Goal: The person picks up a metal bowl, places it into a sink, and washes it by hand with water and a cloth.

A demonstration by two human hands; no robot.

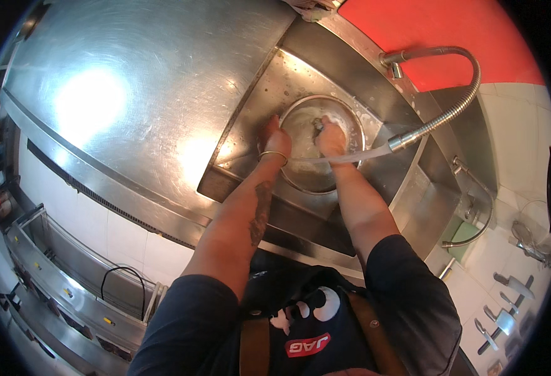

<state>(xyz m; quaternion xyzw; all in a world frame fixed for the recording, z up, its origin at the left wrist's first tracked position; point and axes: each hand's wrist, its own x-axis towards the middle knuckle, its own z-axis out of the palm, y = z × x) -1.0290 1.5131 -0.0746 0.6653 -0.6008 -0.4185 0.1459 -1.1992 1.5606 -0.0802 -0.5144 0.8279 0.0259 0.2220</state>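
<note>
A round metal bowl (303, 181) with cloudy, sudsy water in it stands in a stainless steel sink (275, 84). My left hand (275, 136) grips the bowl's left rim, a bangle around that wrist. Inside the bowl, my right hand (333, 137) holds a small metal scouring pad (318, 124), partly covered by the fingers, against the inner surface. From the flexible faucet spout (397, 142) on the right, a stream of water (365, 155) runs across above my right wrist towards the bowl's left side.
A wide stainless steel counter (162, 56) extends left of the sink. A second faucet (473, 235) hangs at the right, near a green board (463, 239). Several knives (501, 319) hang on a wall rack. Cloth (313, 9) lies at the sink's far edge.
</note>
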